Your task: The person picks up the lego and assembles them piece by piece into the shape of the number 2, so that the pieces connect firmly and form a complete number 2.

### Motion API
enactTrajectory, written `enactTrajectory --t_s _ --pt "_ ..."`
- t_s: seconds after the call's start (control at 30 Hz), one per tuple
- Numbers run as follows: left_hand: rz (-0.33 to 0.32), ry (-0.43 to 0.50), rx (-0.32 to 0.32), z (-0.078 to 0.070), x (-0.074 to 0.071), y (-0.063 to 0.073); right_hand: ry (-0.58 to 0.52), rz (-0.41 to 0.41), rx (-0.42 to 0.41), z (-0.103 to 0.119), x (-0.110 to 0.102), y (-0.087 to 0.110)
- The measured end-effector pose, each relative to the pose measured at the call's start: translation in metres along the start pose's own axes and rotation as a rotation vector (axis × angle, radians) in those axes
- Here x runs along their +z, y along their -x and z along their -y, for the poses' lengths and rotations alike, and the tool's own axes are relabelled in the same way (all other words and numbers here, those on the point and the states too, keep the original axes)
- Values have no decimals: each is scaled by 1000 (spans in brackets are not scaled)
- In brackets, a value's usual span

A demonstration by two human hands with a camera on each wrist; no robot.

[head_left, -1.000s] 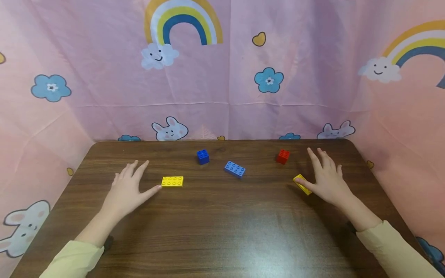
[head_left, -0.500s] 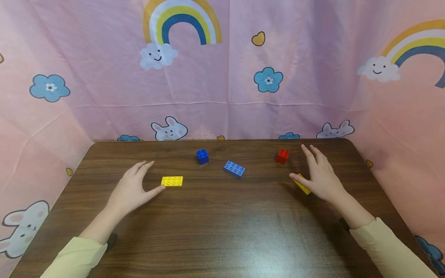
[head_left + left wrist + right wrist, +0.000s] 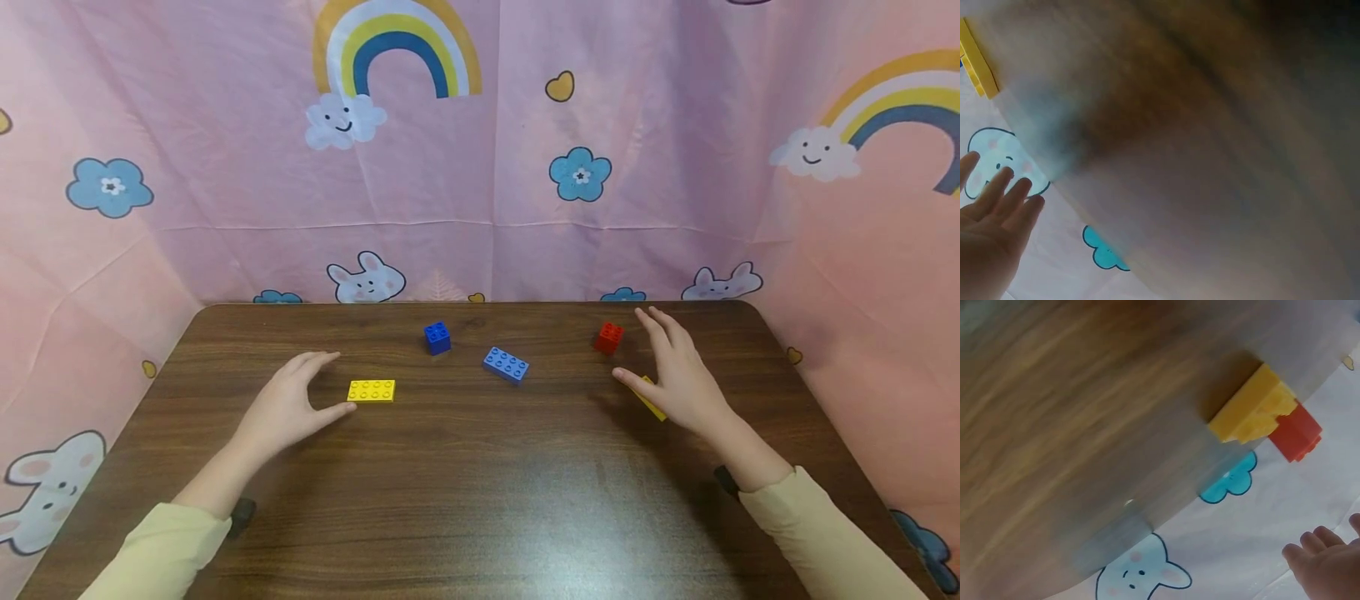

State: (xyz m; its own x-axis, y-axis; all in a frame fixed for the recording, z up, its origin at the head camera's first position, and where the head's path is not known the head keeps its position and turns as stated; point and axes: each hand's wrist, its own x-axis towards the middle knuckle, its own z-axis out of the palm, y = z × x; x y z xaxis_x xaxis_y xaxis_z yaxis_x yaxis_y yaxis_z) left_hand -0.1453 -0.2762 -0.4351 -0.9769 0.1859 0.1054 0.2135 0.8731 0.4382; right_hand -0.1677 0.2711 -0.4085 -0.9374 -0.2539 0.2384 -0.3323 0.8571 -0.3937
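My left hand [image 3: 283,408] is open over the left side of the table, thumb tip right at the near-left corner of a flat yellow brick [image 3: 372,391]. In the left wrist view its spread fingers [image 3: 999,200] appear low at the left, with part of the yellow brick [image 3: 979,62] above them. My right hand [image 3: 684,379] is open above a second yellow brick [image 3: 651,402], partly covering it in the head view. A small red brick [image 3: 609,338] lies just beyond the right thumb. In the right wrist view the yellow brick [image 3: 1250,409] overlaps the red brick [image 3: 1296,432].
A dark blue square brick [image 3: 437,338] and a lighter blue long brick [image 3: 506,365] lie between the hands, towards the back. The brown wooden table [image 3: 465,500] ends at a pink printed cloth [image 3: 495,167] behind and at both sides.
My right hand has moved left and slightly away, covering more of the yellow brick. My left hand has shifted a little right, its fingers drawn closer together. The bricks have stayed put.
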Motion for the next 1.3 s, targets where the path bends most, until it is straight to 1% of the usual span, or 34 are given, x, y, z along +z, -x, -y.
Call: enactTrajectory --t_s 0.2,0.47,0.7,0.8,1.03,1.3 --pt "25 39 3 0 -1 -2 -60 8 -9 10 2 -5" --pt "60 61 8 -2 3 -8 -110 17 -13 18 8 -14" --pt "90 63 17 -7 8 -12 -138 44 -8 17 15 -25" --pt "93 61 27 -7 10 -14 -161 49 -5 14 18 -30" --pt "90 85 52 -7 14 -17 -235 59 47 3 21 -41" --pt "90 124 49 -6 14 -20 -311 98 135 -9 21 -50"
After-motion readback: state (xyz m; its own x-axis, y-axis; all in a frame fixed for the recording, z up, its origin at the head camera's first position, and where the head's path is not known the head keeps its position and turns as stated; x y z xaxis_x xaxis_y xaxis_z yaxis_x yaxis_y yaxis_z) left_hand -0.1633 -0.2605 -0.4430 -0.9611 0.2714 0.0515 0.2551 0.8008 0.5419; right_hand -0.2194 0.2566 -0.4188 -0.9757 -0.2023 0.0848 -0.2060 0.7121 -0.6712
